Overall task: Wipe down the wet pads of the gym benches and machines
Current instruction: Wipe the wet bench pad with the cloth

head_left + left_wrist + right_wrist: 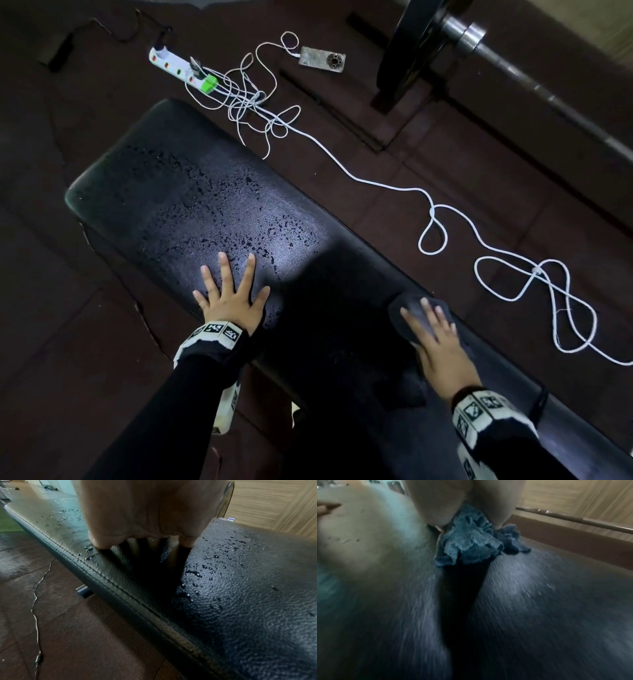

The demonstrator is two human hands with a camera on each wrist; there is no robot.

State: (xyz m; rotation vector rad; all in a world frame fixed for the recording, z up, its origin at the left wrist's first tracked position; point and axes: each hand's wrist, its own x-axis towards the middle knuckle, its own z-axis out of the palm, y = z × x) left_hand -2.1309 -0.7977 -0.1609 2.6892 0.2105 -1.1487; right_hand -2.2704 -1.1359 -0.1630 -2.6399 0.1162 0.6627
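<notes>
Black bench pad (178,192): one; two hands, left hand (230,297) flat, right hand (442,346) pressing cloth (471,543)

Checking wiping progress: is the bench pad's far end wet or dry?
Wet: droplets bead on the bench pad beyond the left hand.

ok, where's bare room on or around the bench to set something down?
Free: the bench pad between the left hand and the right hand pressing the cloth; the floor left of the bench. Droplets cover the far end. Crowded: white cables and power strip on the right floor.
</notes>
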